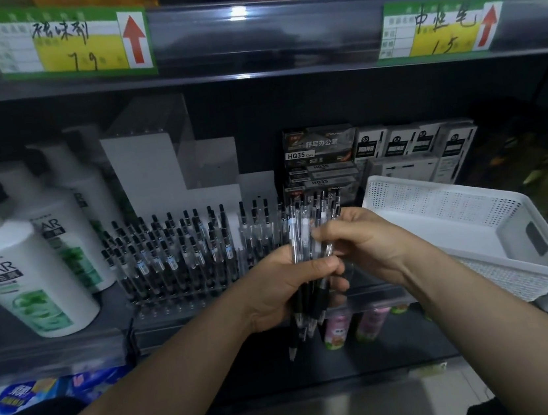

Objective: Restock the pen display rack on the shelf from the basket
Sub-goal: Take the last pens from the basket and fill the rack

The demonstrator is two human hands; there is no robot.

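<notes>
My left hand [293, 287] grips a bundle of clear pens with black grips [305, 293], tips pointing down, in front of the shelf edge. My right hand [361, 241] pinches one pen near the top of that bundle. Just behind and to the left stands the clear pen display rack [161, 309], with several upright pens [174, 250] filling its rows. The white perforated basket [494, 211] lies tilted on the shelf to the right, and its visible inside looks bare.
White shampoo bottles [28, 272] stand left of the rack. Pen boxes [319, 153] are stacked behind the basket. A white stepped stand [164, 172] is behind the rack. Price labels hang on the upper shelf edge [245, 38]. Small bottles [339, 330] sit on the shelf below.
</notes>
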